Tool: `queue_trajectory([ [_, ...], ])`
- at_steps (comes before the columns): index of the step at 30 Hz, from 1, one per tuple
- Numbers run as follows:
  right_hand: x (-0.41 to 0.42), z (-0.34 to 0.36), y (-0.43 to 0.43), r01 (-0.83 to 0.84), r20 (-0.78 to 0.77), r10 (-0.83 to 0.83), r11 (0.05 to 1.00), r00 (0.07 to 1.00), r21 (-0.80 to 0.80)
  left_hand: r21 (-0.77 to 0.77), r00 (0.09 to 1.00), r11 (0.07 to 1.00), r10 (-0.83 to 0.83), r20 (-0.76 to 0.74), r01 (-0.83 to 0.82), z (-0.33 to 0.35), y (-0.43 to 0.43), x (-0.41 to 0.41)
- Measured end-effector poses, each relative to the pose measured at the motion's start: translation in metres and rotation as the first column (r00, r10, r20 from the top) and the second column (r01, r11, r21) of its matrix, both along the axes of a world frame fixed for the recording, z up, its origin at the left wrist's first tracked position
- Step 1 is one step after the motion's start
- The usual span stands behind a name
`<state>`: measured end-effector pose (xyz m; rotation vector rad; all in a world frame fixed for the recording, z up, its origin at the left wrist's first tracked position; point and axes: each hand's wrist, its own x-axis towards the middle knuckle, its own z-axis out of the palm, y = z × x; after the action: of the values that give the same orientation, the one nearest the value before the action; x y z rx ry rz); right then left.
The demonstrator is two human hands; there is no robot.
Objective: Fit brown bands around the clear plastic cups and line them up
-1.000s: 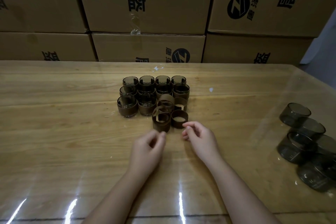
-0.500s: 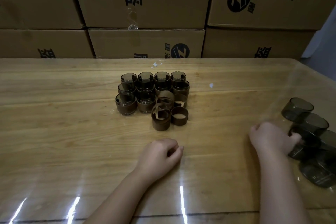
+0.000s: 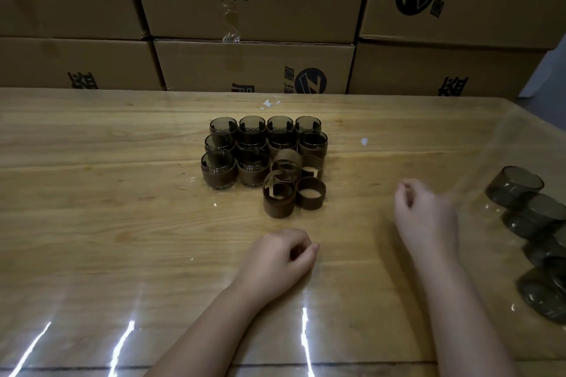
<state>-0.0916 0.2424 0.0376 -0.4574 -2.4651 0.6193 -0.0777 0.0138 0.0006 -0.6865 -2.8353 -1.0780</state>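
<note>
Banded stock: ten smoky clear plastic cups wrapped in brown bands (image 3: 219, 174) stand upright in a tight block, touching one another, well beyond the left hand (image 3: 277, 257) and slightly to its left. Rows of four, four and two.

Loose stock: a small heap of empty brown paper band rings (image 3: 310, 197) lies against the near right corner of that block, directly beyond the left hand. Some rings stand on edge and some lean on each other.

Unbanded stock: a row of bare smoky clear plastic cups (image 3: 514, 185) lies on its side just to the right of the right hand (image 3: 424, 213), apart from it.

Left hand: resting on the glossy wooden table (image 3: 92, 223), fingers loosely curled, nothing held.

Right hand: above the table, fingers curled inward, motion-blurred. Whether it holds anything cannot be told.

Stacked brown cardboard boxes with black print (image 3: 254, 67) line the table's far edge, beyond both hands.
</note>
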Motion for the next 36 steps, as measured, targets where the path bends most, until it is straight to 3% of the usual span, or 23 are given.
queue_trajectory([
  [3, 0.007, 0.0, -0.031, -0.314, -0.135, 0.286, 0.902, 0.949, -0.296, 0.124, 0.998, 0.992, 0.021, 0.063, -0.029, 0.0, 0.0, -0.001],
  [5, 0.012, 0.0, -0.052, -0.49, -0.249, 0.425, 0.692, 0.87, -0.531, 0.181, 0.995, 0.983, 0.024, 0.096, -0.041, -0.001, 0.0, -0.003],
  [7, 0.014, 0.001, -0.069, -0.584, -0.389, 0.464, 0.42, 0.796, -0.695, 0.204, 0.994, 0.978, 0.022, 0.104, -0.043, -0.002, 0.0, -0.003],
  [9, 0.015, -0.001, -0.077, -0.612, -0.468, 0.456, 0.243, 0.757, -0.752, 0.213, 0.991, 0.976, 0.02, 0.131, -0.047, -0.002, 0.0, -0.001],
  [13, 0.012, -0.007, -0.079, -0.621, -0.541, 0.429, 0.063, 0.724, -0.781, 0.295, 0.976, 0.951, 0.028, 0.216, -0.093, -0.001, 0.0, -0.002],
  [15, 0.012, -0.01, -0.082, -0.637, -0.551, 0.448, 0.057, 0.704, -0.769, 0.361, 0.965, 0.925, 0.023, 0.259, -0.119, -0.001, -0.001, -0.003],
  [17, 0.011, -0.013, -0.085, -0.668, -0.558, 0.457, 0.118, 0.693, -0.734, 0.422, 0.95, 0.894, 0.012, 0.313, -0.151, 0.0, -0.003, -0.005],
  [21, 0.015, -0.016, -0.09, -0.779, -0.565, 0.545, 0.335, 0.619, -0.53, 0.618, 0.908, 0.749, -0.052, 0.415, -0.24, 0.003, -0.006, -0.008],
  [25, 0.014, -0.021, -0.093, -0.779, -0.45, 0.637, 0.542, 0.625, -0.316, 0.719, 0.878, 0.627, -0.113, 0.466, -0.301, 0.003, -0.01, -0.014],
  [31, 0.016, -0.025, -0.098, -0.804, -0.406, 0.694, 0.513, 0.595, -0.3, 0.715, 0.886, 0.662, -0.166, 0.433, -0.226, -0.006, -0.014, -0.018],
  [36, 0.016, -0.023, -0.1, -0.785, -0.385, 0.685, 0.514, 0.619, -0.346, 0.615, 0.918, 0.771, -0.11, 0.381, -0.163, -0.008, -0.01, -0.016],
])
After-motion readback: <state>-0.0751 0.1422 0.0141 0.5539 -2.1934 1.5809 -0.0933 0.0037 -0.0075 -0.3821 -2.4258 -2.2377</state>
